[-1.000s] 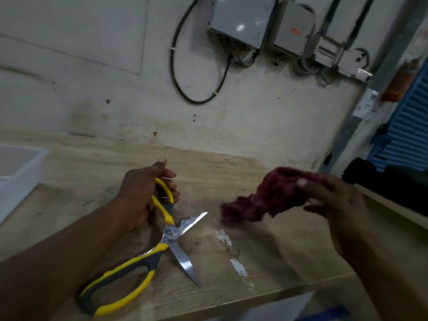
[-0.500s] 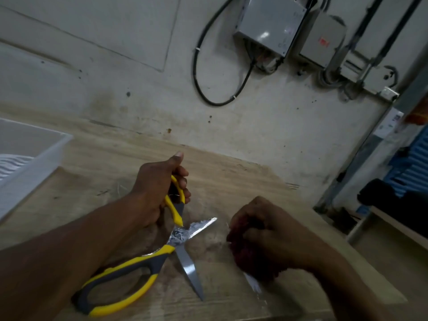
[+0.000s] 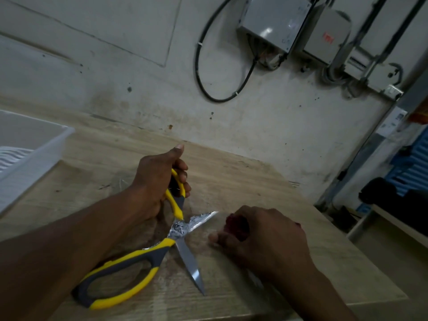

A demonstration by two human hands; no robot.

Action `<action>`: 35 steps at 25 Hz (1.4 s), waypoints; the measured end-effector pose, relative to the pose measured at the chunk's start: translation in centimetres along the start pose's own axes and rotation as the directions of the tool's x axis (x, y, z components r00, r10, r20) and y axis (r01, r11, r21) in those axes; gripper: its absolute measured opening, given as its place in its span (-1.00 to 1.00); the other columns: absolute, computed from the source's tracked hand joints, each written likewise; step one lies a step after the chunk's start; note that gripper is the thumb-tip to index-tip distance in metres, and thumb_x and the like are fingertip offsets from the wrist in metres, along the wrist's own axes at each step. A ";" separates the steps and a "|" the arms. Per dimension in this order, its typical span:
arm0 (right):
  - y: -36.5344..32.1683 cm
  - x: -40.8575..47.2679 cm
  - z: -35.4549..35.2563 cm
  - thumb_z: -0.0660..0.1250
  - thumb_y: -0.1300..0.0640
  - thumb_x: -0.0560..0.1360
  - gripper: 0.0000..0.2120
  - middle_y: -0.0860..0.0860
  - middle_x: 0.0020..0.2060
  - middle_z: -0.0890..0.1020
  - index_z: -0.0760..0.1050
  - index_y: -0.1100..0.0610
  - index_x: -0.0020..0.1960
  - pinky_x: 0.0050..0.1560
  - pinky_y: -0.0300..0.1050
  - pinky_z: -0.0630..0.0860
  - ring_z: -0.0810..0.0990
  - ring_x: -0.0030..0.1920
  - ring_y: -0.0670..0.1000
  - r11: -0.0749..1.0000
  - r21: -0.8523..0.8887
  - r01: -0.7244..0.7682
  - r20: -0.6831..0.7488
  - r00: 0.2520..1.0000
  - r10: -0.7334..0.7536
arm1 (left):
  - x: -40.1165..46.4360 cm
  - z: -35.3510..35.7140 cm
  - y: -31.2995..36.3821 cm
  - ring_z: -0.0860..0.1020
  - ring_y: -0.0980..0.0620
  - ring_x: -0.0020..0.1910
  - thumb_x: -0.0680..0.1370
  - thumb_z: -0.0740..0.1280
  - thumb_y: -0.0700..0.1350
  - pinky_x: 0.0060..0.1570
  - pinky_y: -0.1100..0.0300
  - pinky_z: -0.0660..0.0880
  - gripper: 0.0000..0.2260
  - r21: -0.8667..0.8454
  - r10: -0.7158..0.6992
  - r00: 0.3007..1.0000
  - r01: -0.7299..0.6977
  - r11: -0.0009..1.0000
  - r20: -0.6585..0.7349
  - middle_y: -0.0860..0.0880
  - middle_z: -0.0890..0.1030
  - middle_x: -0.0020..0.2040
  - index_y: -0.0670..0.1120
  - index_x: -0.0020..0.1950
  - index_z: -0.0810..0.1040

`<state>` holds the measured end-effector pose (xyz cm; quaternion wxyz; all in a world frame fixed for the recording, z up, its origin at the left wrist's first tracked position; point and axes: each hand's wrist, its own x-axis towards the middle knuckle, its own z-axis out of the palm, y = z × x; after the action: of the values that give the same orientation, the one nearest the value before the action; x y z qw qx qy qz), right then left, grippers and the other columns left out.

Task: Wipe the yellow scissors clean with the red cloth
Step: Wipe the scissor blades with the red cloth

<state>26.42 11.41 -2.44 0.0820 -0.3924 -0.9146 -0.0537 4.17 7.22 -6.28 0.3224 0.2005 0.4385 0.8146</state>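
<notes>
Yellow-and-grey scissors lie spread wide on the wooden table, blades apart and smeared near the pivot. My left hand grips the upper yellow handle, thumb raised. The lower handle loop rests free on the table. My right hand is bunched over the red cloth and presses it down on the table just right of the blades. Only a small patch of cloth shows between the fingers; it lies close to the upper blade tip, apart from it.
A white plastic bin stands at the table's left. The stained wall with cables and grey electrical boxes rises behind. The table's right edge drops to a floor area with dark items.
My right hand brought the red cloth down from the air onto the table beside the blades and bunched it under the palm. My left hand kept its grip on the handle.
</notes>
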 end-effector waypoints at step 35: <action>-3.9 -0.2 3.4 0.43 0.24 0.36 -0.70 -0.24 -0.15 0.72 0.71 -0.12 -0.03 -0.03 -0.06 0.68 0.68 -0.10 -0.18 0.802 0.555 0.222 -0.461 0.885 0.074 | -1.0 0.9 1.2 0.45 -0.09 -0.57 0.51 0.44 0.23 -0.50 0.14 0.48 -0.51 0.064 0.070 0.993 -0.065 0.996 -0.090 -0.11 0.44 -0.52 -0.15 -0.35 0.47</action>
<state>23.32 9.17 -5.99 0.4124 -0.2853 -0.8538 0.1401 4.98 6.60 -4.85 0.2679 0.1871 0.4703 0.8197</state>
